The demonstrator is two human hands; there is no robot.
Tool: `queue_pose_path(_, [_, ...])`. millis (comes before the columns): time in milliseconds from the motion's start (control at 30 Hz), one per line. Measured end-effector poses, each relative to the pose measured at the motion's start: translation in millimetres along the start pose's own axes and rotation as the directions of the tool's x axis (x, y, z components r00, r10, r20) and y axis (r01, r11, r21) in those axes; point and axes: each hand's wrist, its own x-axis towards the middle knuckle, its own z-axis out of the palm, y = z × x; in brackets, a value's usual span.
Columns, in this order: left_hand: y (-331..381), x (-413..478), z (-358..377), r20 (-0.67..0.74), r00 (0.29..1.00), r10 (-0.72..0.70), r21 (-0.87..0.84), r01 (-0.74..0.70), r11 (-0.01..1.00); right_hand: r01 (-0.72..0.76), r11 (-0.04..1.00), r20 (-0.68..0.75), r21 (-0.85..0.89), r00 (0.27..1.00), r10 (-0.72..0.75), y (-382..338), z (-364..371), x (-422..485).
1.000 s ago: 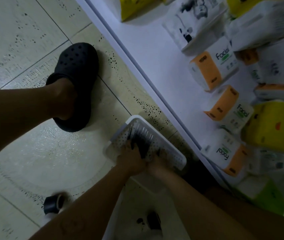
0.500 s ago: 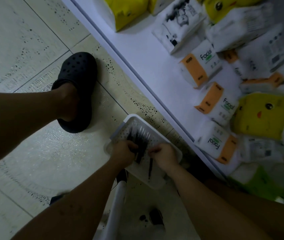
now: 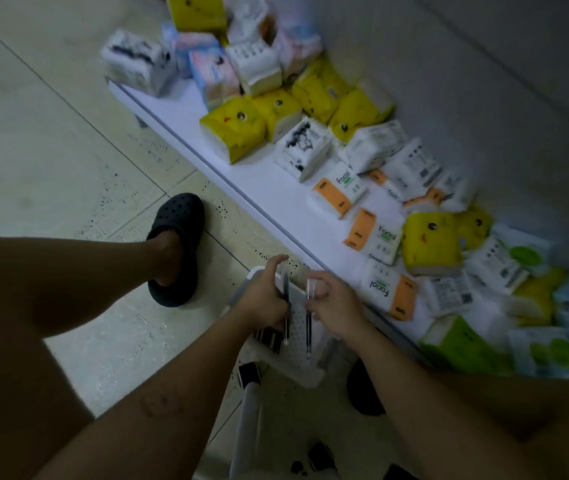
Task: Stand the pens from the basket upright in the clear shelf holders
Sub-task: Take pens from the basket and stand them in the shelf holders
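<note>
A shop was suggested: a low white shelf (image 3: 269, 181) was stocked with many wrapped tissue packs (image 3: 232, 131) of several brands, heaped against a grey wall (image 3: 483, 81) above a tiled floor (image 3: 51, 150).

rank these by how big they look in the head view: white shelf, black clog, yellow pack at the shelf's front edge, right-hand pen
1. shelf
2. clog and yellow pack: they look about alike, and the clog seems nearer, so no ranking
3. pen
</note>
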Motion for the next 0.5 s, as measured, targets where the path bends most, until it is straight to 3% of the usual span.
queue_pose_path(267, [59,-61,-13,-0.18,0.972,0.153,-0.053,-0.165,0.985,0.292,0.942,-0.145,0.164,0.952,-0.269,-47,-25,-59])
queue_pose_path(500, [125,-90,-11,-0.321,0.822,0.47,0.059,-0.477,0.877,0.474,0.878,-0.279,0.068,0.854,-0.44,-84,-74,-114])
